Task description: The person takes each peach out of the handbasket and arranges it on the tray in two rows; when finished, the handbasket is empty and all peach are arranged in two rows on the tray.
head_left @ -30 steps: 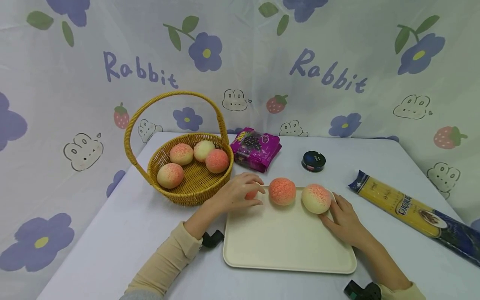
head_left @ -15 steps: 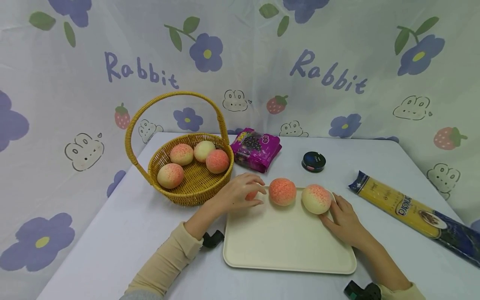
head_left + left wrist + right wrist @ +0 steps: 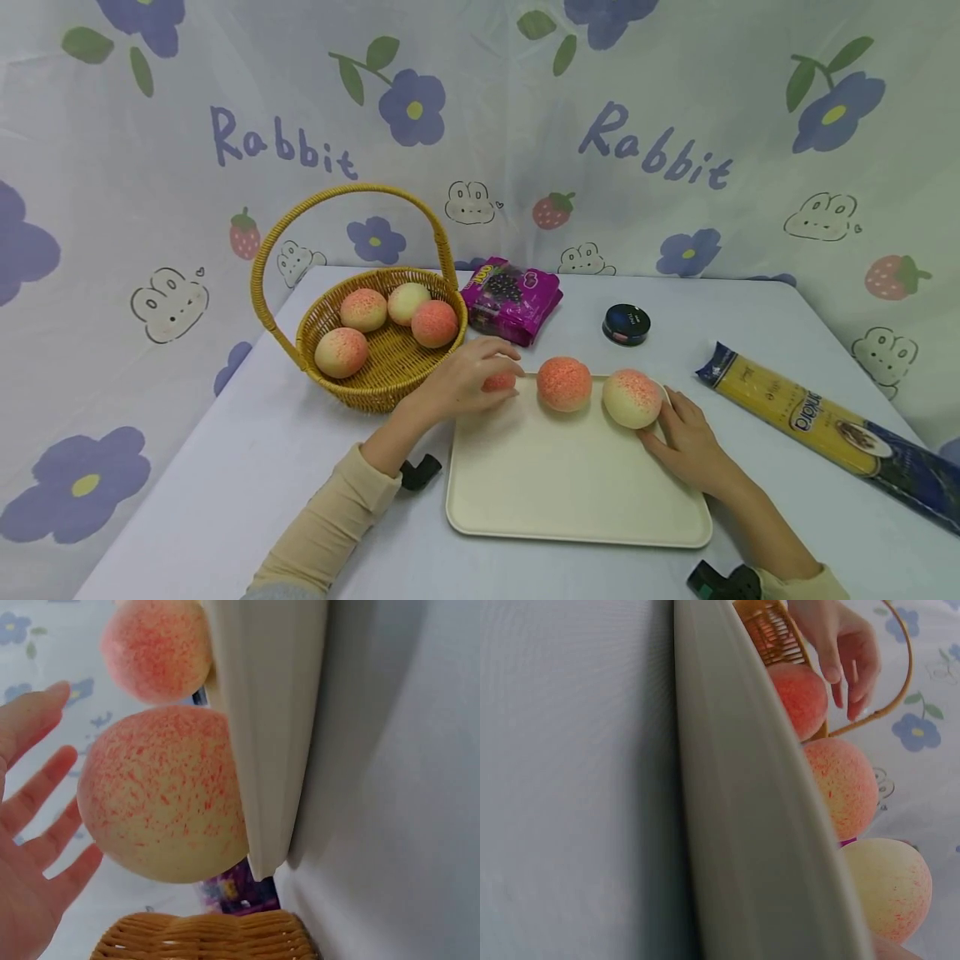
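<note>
head: soft, even light | left wrist: shadow beside tray (image 3: 274, 712) | right wrist: dim, soft focus

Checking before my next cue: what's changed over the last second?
The left grip has shifted slightly left, toward the basket, by the leftmost peach on the tray. Nothing was visibly grasped or let go. The right grip stayed at the tray's right edge; basket and other peaches stayed put.

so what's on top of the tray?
Three along the far edge of the tray: left peach, middle peach, right peach. In the head view, the left hand covers most of the left peach. Tray surface beneath the peaches is hidden.
</note>
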### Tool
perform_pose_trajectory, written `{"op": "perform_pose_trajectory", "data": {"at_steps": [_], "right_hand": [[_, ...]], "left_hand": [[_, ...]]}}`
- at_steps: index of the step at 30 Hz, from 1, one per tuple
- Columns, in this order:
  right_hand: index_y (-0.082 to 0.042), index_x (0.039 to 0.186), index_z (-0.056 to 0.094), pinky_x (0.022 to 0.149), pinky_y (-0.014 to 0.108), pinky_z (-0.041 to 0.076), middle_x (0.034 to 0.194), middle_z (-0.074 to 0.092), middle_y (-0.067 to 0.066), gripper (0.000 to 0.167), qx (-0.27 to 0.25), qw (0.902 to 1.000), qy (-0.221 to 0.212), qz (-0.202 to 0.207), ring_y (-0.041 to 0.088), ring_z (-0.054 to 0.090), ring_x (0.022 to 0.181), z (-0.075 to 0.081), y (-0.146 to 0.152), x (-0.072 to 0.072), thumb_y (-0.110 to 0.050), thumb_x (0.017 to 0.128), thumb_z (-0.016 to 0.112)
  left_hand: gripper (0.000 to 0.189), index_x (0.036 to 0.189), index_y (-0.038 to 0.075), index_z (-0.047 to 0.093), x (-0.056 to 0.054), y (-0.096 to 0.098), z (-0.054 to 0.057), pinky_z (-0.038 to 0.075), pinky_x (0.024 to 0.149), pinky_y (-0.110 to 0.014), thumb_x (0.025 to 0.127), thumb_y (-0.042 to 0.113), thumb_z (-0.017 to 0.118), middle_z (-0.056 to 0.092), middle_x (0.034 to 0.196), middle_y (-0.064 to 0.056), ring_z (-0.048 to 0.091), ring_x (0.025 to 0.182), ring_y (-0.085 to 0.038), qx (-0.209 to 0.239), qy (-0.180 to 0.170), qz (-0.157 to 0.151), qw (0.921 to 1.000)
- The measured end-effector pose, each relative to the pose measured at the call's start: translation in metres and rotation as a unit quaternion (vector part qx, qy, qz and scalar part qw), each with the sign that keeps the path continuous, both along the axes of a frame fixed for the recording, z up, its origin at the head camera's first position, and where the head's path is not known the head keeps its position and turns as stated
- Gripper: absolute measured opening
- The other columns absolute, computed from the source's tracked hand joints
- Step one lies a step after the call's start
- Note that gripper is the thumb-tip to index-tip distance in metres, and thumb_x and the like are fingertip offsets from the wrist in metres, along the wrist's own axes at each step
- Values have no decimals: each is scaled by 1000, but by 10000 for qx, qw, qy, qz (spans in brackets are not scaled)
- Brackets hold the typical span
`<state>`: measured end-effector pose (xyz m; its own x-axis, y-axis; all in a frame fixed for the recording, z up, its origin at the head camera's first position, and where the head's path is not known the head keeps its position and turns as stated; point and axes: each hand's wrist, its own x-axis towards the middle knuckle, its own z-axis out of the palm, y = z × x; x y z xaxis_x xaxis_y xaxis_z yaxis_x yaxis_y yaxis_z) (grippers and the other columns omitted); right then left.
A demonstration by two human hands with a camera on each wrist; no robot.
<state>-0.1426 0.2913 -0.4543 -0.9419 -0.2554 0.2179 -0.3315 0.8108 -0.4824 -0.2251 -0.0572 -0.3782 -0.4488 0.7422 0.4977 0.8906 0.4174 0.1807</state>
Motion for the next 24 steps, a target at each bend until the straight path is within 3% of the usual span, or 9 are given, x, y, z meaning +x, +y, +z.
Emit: {"op": "perform_pose_trajectory", "data": {"at_steps": [11, 17, 24], "right_hand": [[7, 136, 33, 94, 67, 19, 137, 26, 34, 64, 13, 10000, -38, 6, 53, 20, 124, -1, 1, -2, -28, 88, 59], [7, 136, 32, 93, 67, 19, 137, 26, 34, 66, 22, 10000, -38, 6, 53, 20, 124, -3, 2, -3, -28, 88, 59], [8, 137, 30, 94, 67, 19, 136, 26, 34, 67, 25, 10000, -30, 22, 53, 20, 124, -4, 2, -2, -28, 88, 58]], "left_hand": [[23, 96, 12, 68, -4, -7, 6, 37, 96, -29, 74, 15, 76, 60, 108, -4, 51, 107, -19, 143, 154, -29, 9998], [25, 95, 13, 68, -7, -14, 11, 38, 94, -30, 72, 17, 78, 60, 106, -5, 52, 106, -19, 104, 364, 178, 9991], [24, 99, 12, 68, -10, -26, 15, 39, 94, -30, 76, 14, 75, 59, 109, -5, 52, 106, -19, 193, 101, 478, 9986]]}}
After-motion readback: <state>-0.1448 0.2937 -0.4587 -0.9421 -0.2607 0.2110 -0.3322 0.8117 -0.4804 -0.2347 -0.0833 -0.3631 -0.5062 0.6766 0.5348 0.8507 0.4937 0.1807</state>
